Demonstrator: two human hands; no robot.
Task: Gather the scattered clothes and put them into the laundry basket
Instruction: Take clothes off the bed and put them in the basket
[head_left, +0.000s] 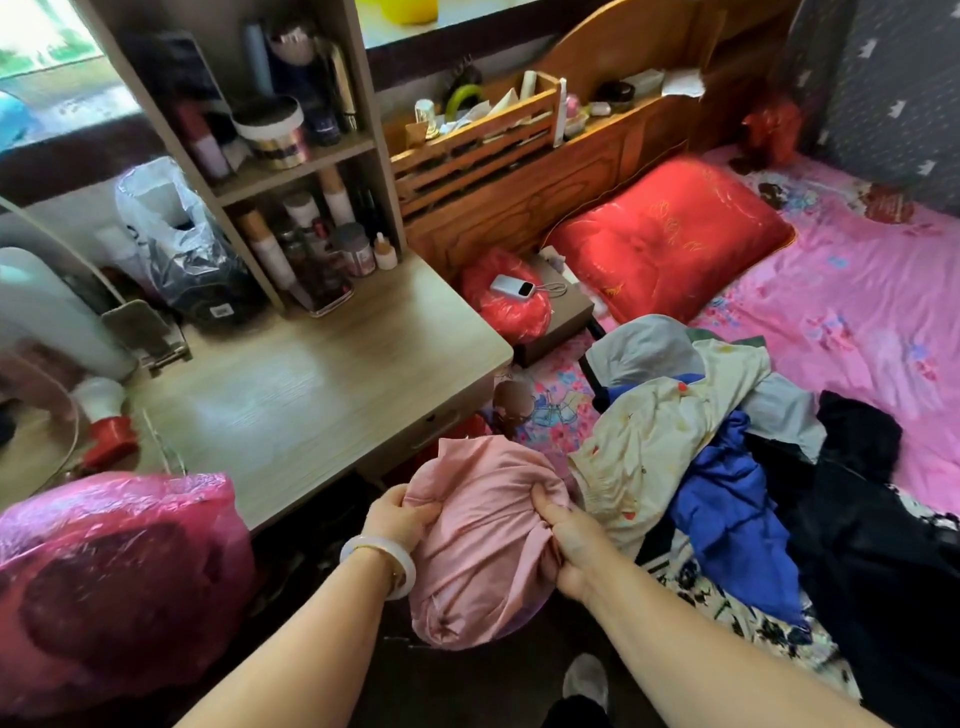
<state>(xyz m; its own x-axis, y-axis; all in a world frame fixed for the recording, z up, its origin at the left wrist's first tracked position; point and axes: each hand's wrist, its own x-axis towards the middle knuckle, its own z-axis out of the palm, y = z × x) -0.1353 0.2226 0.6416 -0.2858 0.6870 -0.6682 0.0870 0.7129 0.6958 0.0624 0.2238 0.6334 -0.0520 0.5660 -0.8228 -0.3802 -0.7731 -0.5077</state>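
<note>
Gripping a bunched pink cotton garment (483, 540), left hand (400, 525) and right hand (569, 545) clamp opposite sides, forearms converging; its long axis runs near-to-far.

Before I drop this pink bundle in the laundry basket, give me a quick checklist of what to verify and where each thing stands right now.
1. Left hand grips the pink garment: ok, fingers curl into its left side.
2. Right hand grips it too: ok, it pinches the right edge.
3. Garment is bunched, nothing trailing: ok, it sits as one wad between both hands.
4. Laundry basket located: cannot tell, no basket shows in this view.
5. Clothes left to gather: not ok, a cream garment, a blue garment and dark clothes lie heaped on the bed.
6. Drop path clear: cannot tell, the bundle hides what is beneath it.
</note>
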